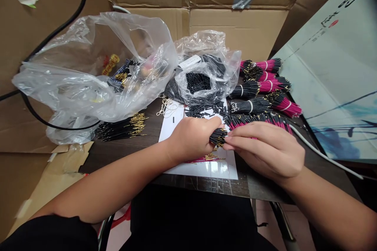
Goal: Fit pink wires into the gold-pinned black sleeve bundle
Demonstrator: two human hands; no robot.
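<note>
My left hand [190, 137] is wrapped round a bundle of black wires [217, 138], whose gold-coloured tips point to the right. At that end, the fingers of my right hand [266, 149] are pinched together against the tips; any small piece between them is hidden. Below both hands lies a white sheet [231, 170]. Some pink wires with gold tips [206, 159] rest on it under my left hand. Short black tubes [203, 112] are scattered over the sheet's far part. Beyond my right hand runs a row of loose black-and-pink wires [257, 120].
Behind the sheet stands a clear bag of black tubes [198, 82]. A larger plastic bag [97, 86] and loose black wires [122, 127] are at left. Tied wire bundles [250, 106] lie at right, near a white cable [326, 157]. Cardboard [238, 27] walls the back. Rubber bands [167, 106] lie near the sheet.
</note>
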